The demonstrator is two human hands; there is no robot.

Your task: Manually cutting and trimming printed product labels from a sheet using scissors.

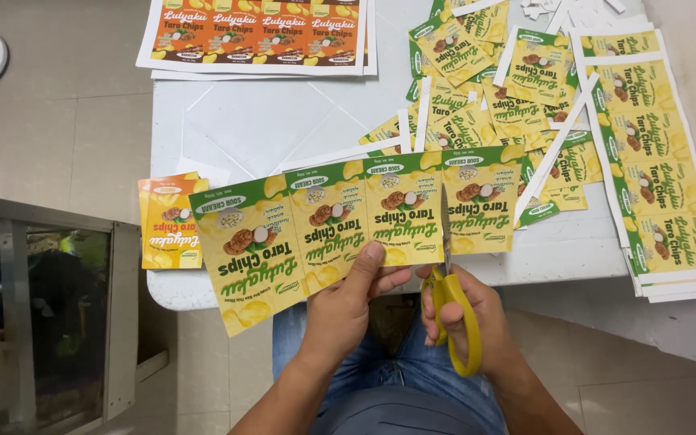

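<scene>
My left hand (354,292) pinches the lower edge of a strip of yellow-and-green printed snack labels (324,221), holding it above the near edge of a white table (267,121). My right hand (465,310) grips yellow-handled scissors (454,310); their blades point up into the strip, in the gap before its rightmost label (481,197). That label still lines up with the others in the strip.
A heap of cut yellow-green labels (477,89) lies at the table's right. Uncut yellow-green sheets (662,185) are stacked at the far right, orange sheets (259,32) at the back. Orange cut labels (168,225) sit at the left edge. A glass-topped cabinet (42,314) stands to the left.
</scene>
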